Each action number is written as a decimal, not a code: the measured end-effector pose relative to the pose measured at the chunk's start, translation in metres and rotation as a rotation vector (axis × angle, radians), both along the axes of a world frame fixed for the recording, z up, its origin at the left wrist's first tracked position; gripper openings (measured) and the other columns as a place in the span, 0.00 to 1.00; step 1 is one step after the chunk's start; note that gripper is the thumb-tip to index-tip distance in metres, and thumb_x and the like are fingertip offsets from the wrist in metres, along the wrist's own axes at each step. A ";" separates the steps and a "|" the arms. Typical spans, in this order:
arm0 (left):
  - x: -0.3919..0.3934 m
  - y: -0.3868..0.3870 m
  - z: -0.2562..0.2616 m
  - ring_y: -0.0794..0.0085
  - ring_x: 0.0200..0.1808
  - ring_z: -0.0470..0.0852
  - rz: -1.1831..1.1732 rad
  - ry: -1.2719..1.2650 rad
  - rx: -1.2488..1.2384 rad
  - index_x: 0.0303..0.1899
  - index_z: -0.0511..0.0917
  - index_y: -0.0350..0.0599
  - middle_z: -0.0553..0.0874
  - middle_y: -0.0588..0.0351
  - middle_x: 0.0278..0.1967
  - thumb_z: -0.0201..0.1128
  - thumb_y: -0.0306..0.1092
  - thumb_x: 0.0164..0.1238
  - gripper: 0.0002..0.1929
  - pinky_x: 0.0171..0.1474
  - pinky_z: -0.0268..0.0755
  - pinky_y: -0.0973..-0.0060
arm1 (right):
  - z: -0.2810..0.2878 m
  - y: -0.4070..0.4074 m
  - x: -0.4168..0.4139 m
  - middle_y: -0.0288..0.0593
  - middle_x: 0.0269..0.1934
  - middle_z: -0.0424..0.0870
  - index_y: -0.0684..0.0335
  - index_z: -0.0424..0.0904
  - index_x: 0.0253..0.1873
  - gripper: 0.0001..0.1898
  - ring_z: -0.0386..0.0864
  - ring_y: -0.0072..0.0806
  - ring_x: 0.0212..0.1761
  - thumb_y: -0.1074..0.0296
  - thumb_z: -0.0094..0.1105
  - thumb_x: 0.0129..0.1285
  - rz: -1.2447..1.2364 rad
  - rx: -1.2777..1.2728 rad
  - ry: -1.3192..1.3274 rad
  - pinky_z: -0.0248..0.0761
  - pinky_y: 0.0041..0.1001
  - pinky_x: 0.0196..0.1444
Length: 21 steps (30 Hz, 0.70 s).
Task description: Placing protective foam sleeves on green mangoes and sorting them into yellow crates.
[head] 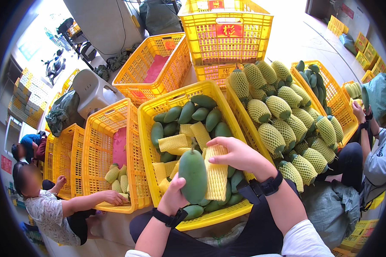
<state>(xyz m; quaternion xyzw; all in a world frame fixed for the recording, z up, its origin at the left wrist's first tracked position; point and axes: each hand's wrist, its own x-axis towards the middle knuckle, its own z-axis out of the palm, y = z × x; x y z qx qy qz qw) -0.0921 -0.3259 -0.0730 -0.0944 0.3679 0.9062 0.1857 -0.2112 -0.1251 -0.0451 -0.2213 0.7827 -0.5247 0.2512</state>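
Note:
My left hand (176, 194) holds a large green mango (193, 176) upright, its stem pointing away from me. Pinched between the thumb and fingers of my right hand (236, 154) is a flattened yellow foam net sleeve (216, 173), just right of the mango. Both hands are above a yellow plastic crate (209, 221) of bare green mangoes (187, 112). More foam net sleeves (173, 143) lie loose on top of that fruit. To the right, a second crate (244, 127) is heaped with mangoes in foam nets (284, 131).
On the left, a person's hand (115, 197) reaches into an orange crate (128, 154) with several netted mangoes. Another person's hands (362, 110) hold a mango at the right. Stacked crates (226, 38), a grey plastic stool (95, 93) and a woven sack (328, 205) stand around me.

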 end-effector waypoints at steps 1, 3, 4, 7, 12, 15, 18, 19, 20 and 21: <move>-0.002 -0.002 0.000 0.72 0.53 0.79 0.000 0.002 0.005 0.63 0.65 0.38 0.77 0.54 0.54 0.69 0.53 0.53 0.40 0.55 0.74 0.72 | 0.000 0.000 -0.001 0.53 0.49 0.82 0.70 0.76 0.56 0.28 0.77 0.38 0.57 0.55 0.68 0.57 0.000 0.005 0.002 0.69 0.30 0.58; -0.005 -0.005 0.000 0.68 0.61 0.73 0.070 0.068 -0.123 0.67 0.62 0.41 0.74 0.52 0.60 0.63 0.65 0.54 0.46 0.61 0.69 0.70 | 0.000 0.000 -0.005 0.56 0.51 0.80 0.71 0.76 0.55 0.27 0.77 0.40 0.56 0.62 0.71 0.52 -0.132 -0.027 -0.029 0.70 0.31 0.57; -0.011 -0.005 0.003 0.67 0.64 0.70 0.060 0.150 -0.039 0.66 0.63 0.43 0.71 0.50 0.63 0.67 0.61 0.55 0.44 0.65 0.65 0.68 | 0.006 0.000 -0.005 0.57 0.50 0.78 0.71 0.76 0.52 0.24 0.77 0.42 0.54 0.65 0.71 0.52 -0.267 0.124 0.113 0.70 0.31 0.56; -0.018 0.002 0.014 0.66 0.62 0.72 0.320 0.279 -0.168 0.62 0.66 0.43 0.68 0.50 0.64 0.78 0.42 0.48 0.39 0.63 0.67 0.66 | 0.000 -0.003 -0.008 0.57 0.46 0.78 0.71 0.77 0.46 0.18 0.78 0.42 0.49 0.67 0.69 0.54 -0.641 0.198 0.559 0.71 0.33 0.53; -0.025 0.003 0.012 0.50 0.72 0.56 0.395 0.769 -0.821 0.57 0.71 0.50 0.62 0.45 0.68 0.80 0.31 0.41 0.37 0.71 0.53 0.56 | -0.033 -0.032 0.020 0.44 0.40 0.80 0.67 0.77 0.40 0.11 0.78 0.28 0.40 0.66 0.65 0.60 -0.428 -0.341 -0.120 0.72 0.28 0.44; -0.022 0.004 0.010 0.39 0.74 0.47 0.356 0.955 -1.083 0.55 0.74 0.55 0.57 0.41 0.70 0.76 0.25 0.41 0.34 0.72 0.45 0.50 | -0.023 -0.058 0.040 0.36 0.35 0.79 0.63 0.74 0.41 0.05 0.76 0.19 0.35 0.69 0.55 0.70 -0.503 -0.690 -0.684 0.71 0.22 0.38; -0.021 0.014 0.006 0.48 0.75 0.50 0.285 1.029 -1.258 0.64 0.65 0.57 0.45 0.45 0.74 0.67 0.18 0.37 0.44 0.72 0.51 0.60 | -0.029 -0.056 0.043 0.36 0.36 0.79 0.63 0.72 0.42 0.03 0.75 0.18 0.34 0.71 0.51 0.71 -0.540 -0.745 -0.651 0.71 0.21 0.37; -0.017 0.018 0.008 0.48 0.75 0.50 0.290 1.026 -1.264 0.64 0.65 0.57 0.45 0.45 0.74 0.67 0.18 0.37 0.44 0.72 0.51 0.60 | -0.030 -0.059 0.044 0.36 0.36 0.79 0.62 0.72 0.42 0.03 0.75 0.18 0.34 0.71 0.51 0.71 -0.586 -0.797 -0.618 0.72 0.21 0.37; -0.012 0.023 0.011 0.51 0.74 0.53 0.291 0.748 -0.767 0.67 0.60 0.57 0.45 0.47 0.74 0.67 0.19 0.36 0.48 0.71 0.52 0.62 | -0.030 -0.061 0.045 0.36 0.36 0.79 0.62 0.72 0.42 0.03 0.75 0.18 0.34 0.71 0.51 0.71 -0.579 -0.796 -0.620 0.72 0.21 0.37; -0.011 0.027 0.012 0.53 0.73 0.55 0.272 0.462 -0.268 0.70 0.55 0.57 0.45 0.50 0.74 0.66 0.21 0.35 0.51 0.71 0.53 0.65 | -0.032 -0.060 0.045 0.39 0.39 0.79 0.63 0.72 0.42 0.03 0.76 0.20 0.37 0.71 0.52 0.70 -0.640 -0.794 -0.564 0.72 0.22 0.39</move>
